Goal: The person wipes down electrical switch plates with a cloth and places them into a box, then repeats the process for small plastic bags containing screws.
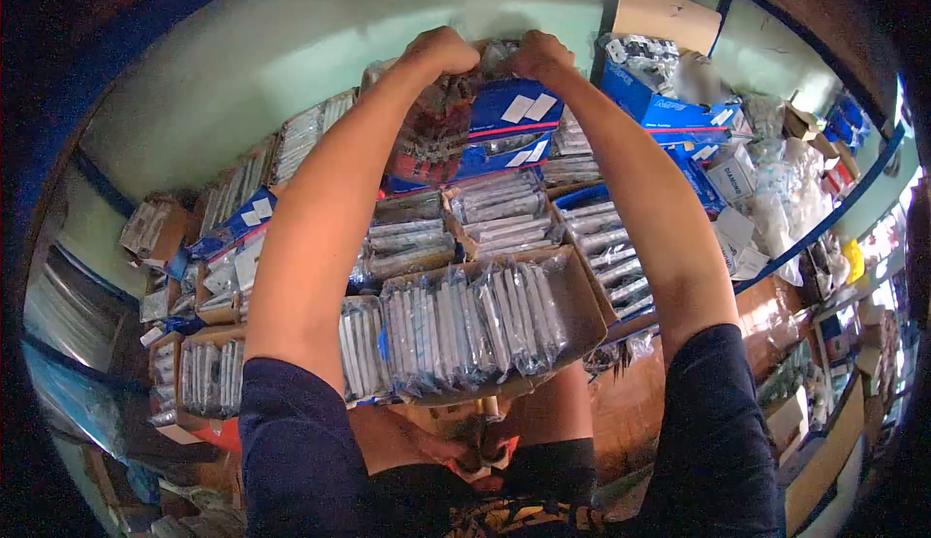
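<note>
At the back of the shelf, my left hand (441,53) is curled closed just above a dark red and grey checked cloth (432,136), which hangs down in front of the boxes. Beside it, my right hand (541,55) is also closed, over the top of a blue box (509,111) with white labels. Some clear, crinkled plastic (497,56) shows between the two fists. What the fingers grip is hidden from this angle. Both arms reach over a cardboard box (587,320) packed with flat plastic-wrapped pieces (470,320) standing in rows.
More boxes of wrapped pieces (606,257) crowd the shelf. An open blue box (630,92) stands at the back right, near a white box (732,174) and clear plastic bags (790,179). A blue frame bar (824,228) slants along the right. Behind is a pale green wall (339,29).
</note>
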`<state>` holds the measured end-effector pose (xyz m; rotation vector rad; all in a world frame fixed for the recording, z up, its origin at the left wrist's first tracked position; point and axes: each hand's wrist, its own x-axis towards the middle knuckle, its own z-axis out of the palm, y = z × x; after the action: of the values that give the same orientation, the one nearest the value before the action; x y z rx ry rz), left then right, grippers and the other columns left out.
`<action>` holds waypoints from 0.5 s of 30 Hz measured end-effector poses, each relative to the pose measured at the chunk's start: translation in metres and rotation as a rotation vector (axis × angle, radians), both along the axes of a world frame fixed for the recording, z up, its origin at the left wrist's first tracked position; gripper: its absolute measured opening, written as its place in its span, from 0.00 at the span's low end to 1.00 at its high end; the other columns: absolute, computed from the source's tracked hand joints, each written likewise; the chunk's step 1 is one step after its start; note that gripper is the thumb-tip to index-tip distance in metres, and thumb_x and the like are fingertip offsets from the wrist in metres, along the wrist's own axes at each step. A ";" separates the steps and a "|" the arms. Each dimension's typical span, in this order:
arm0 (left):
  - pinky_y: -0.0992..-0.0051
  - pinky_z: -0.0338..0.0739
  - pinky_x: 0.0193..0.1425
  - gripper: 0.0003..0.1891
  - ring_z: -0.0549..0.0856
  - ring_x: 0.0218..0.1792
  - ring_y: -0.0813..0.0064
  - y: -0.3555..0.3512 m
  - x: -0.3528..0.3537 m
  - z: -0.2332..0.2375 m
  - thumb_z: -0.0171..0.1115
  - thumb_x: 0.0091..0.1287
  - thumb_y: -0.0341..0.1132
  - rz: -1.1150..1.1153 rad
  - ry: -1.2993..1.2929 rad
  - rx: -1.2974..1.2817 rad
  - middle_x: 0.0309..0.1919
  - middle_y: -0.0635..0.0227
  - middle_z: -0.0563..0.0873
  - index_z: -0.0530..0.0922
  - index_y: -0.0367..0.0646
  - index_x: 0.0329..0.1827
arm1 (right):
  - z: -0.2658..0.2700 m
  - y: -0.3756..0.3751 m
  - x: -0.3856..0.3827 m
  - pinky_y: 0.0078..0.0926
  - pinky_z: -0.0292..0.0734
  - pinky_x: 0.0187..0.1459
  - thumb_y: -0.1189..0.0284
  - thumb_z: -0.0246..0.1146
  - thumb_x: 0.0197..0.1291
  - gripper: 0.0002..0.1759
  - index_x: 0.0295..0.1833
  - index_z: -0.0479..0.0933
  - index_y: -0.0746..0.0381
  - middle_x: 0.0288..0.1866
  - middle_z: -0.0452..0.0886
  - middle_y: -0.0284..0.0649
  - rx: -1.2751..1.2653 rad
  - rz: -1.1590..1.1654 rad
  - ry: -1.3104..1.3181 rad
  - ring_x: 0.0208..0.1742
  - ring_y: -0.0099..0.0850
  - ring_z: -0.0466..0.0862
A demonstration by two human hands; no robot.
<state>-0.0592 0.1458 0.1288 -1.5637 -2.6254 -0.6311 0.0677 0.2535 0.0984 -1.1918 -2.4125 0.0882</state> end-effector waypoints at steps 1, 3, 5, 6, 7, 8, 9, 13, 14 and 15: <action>0.63 0.77 0.53 0.22 0.84 0.50 0.56 0.004 -0.001 -0.003 0.60 0.51 0.43 0.026 0.019 -0.014 0.47 0.47 0.84 0.83 0.35 0.44 | 0.004 -0.009 0.004 0.40 0.75 0.54 0.51 0.66 0.47 0.27 0.50 0.81 0.55 0.49 0.84 0.42 -0.032 -0.042 0.025 0.51 0.39 0.84; 0.64 0.77 0.48 0.20 0.85 0.44 0.58 0.012 -0.011 0.001 0.60 0.53 0.41 -0.109 0.053 -0.143 0.41 0.51 0.85 0.82 0.34 0.42 | 0.008 -0.014 0.010 0.39 0.76 0.52 0.50 0.67 0.45 0.27 0.49 0.82 0.55 0.48 0.84 0.43 -0.014 -0.005 0.059 0.51 0.40 0.84; 0.65 0.78 0.42 0.17 0.86 0.37 0.60 0.018 -0.021 -0.001 0.60 0.55 0.40 -0.241 0.078 -0.268 0.35 0.54 0.87 0.82 0.33 0.40 | 0.011 -0.015 0.008 0.38 0.78 0.50 0.49 0.68 0.44 0.28 0.47 0.82 0.56 0.46 0.84 0.43 0.008 0.034 0.087 0.50 0.40 0.84; 0.65 0.78 0.40 0.15 0.85 0.33 0.62 0.014 -0.015 0.004 0.59 0.57 0.39 -0.219 -0.236 -0.319 0.33 0.56 0.86 0.83 0.35 0.38 | 0.013 -0.012 0.006 0.39 0.77 0.51 0.48 0.68 0.43 0.28 0.45 0.83 0.56 0.45 0.85 0.43 0.027 0.021 0.070 0.49 0.40 0.85; 0.64 0.78 0.38 0.13 0.85 0.29 0.65 0.011 -0.009 0.008 0.58 0.59 0.39 -0.192 -0.551 -0.368 0.31 0.58 0.86 0.83 0.37 0.35 | 0.015 -0.012 0.005 0.40 0.77 0.51 0.48 0.69 0.43 0.28 0.44 0.83 0.57 0.44 0.85 0.43 0.043 0.007 0.053 0.48 0.41 0.85; 0.64 0.78 0.38 0.13 0.85 0.29 0.65 0.008 -0.003 0.013 0.58 0.59 0.39 -0.194 -0.551 -0.368 0.31 0.58 0.86 0.83 0.37 0.35 | 0.017 -0.012 0.007 0.40 0.77 0.51 0.48 0.69 0.43 0.28 0.44 0.83 0.57 0.44 0.85 0.43 0.044 0.005 0.053 0.48 0.41 0.85; 0.64 0.78 0.36 0.13 0.84 0.28 0.67 0.008 0.001 0.017 0.58 0.59 0.40 -0.189 -0.564 -0.416 0.30 0.60 0.86 0.83 0.39 0.35 | 0.019 -0.014 0.009 0.40 0.76 0.52 0.49 0.68 0.43 0.27 0.44 0.83 0.57 0.44 0.85 0.43 0.028 0.009 0.040 0.49 0.41 0.85; 0.66 0.79 0.31 0.12 0.83 0.24 0.72 0.009 -0.001 0.024 0.58 0.61 0.41 -0.217 -0.634 -0.530 0.29 0.64 0.86 0.83 0.42 0.34 | 0.015 -0.017 0.007 0.41 0.75 0.53 0.49 0.68 0.43 0.28 0.45 0.83 0.58 0.45 0.85 0.43 0.071 0.024 0.049 0.49 0.40 0.85; 0.66 0.79 0.31 0.12 0.83 0.24 0.72 0.011 -0.004 0.027 0.58 0.61 0.41 -0.223 -0.632 -0.527 0.29 0.64 0.86 0.83 0.42 0.34 | 0.016 -0.014 0.005 0.41 0.75 0.53 0.49 0.68 0.43 0.28 0.45 0.83 0.58 0.45 0.85 0.43 0.076 0.019 0.049 0.49 0.40 0.85; 0.67 0.79 0.30 0.12 0.83 0.23 0.72 0.011 -0.006 0.030 0.58 0.61 0.41 -0.225 -0.570 -0.494 0.27 0.64 0.86 0.83 0.43 0.34 | 0.016 -0.014 0.005 0.41 0.75 0.53 0.48 0.68 0.43 0.29 0.45 0.83 0.58 0.45 0.85 0.43 0.069 0.015 0.031 0.49 0.40 0.84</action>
<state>-0.0651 0.1565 0.1584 -2.0978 -3.2373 -0.5210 0.0729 0.2391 0.1148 -1.1334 -2.3786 0.0277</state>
